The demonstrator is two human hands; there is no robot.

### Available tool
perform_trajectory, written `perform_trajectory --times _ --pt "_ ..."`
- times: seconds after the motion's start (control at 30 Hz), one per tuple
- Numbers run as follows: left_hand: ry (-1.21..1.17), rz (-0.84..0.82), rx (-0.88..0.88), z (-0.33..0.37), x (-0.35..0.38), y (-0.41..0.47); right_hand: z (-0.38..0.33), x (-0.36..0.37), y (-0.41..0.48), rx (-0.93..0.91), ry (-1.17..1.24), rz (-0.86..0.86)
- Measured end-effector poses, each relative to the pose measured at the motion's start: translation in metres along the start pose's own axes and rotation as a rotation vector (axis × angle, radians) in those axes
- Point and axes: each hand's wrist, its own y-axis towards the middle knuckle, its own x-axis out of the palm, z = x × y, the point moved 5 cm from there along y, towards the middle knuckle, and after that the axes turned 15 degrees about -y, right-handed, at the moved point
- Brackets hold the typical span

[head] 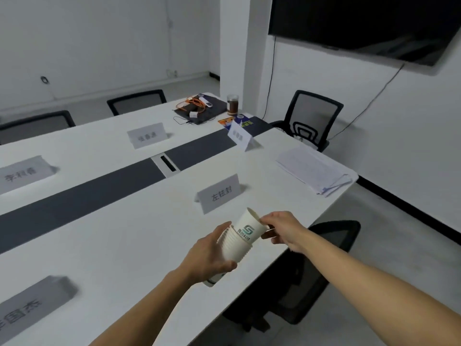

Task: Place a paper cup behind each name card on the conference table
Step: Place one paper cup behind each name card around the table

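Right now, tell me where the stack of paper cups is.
In the head view, the stack of paper cups is low centre, gripped by the left hand above the white table's near edge, just before the nearest name card.

Both bare forearms reach forward, the left hand (210, 255) wrapped around a stack of white paper cups (234, 248) while the right hand (282, 229) pinches the top cup's rim.

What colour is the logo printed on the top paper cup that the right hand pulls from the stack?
Green and grey, on the white top paper cup; the head view shows it.
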Motion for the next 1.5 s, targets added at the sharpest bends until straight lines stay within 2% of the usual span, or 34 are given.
perform_trajectory --times 0.23,0.47,0.73,0.87,1.07,1.37,1.5 --pt "-0.02 0.067 -0.063 0.001 -0.036 0.079 -0.067 -0.042 0.091 -0.013 -0.025 0.04" --pt "-0.061 0.236 -0.157 -0.012 -0.066 0.148 -0.126 -0.096 0.214 -0.031 -0.015 0.137" --pt "-0.204 0.358 -0.254 -0.036 -0.027 0.233 -0.14 -0.098 0.414 0.025 -0.054 0.119" --pt "-0.217 0.331 -0.365 -0.054 0.01 0.273 -0.128 -0.085 0.494 0.099 -0.059 0.082" --pt "-0.196 0.3 -0.476 -0.074 0.029 0.312 -0.132 -0.068 0.564 0.16 0.049 0.061" --pt "-0.181 0.291 -0.598 -0.097 0.032 0.325 -0.155 -0.042 0.62 0.187 0.201 0.006" --pt "-0.169 0.283 -0.627 -0.097 0.034 0.325 -0.159 -0.041 0.631 0.146 0.177 0.068"
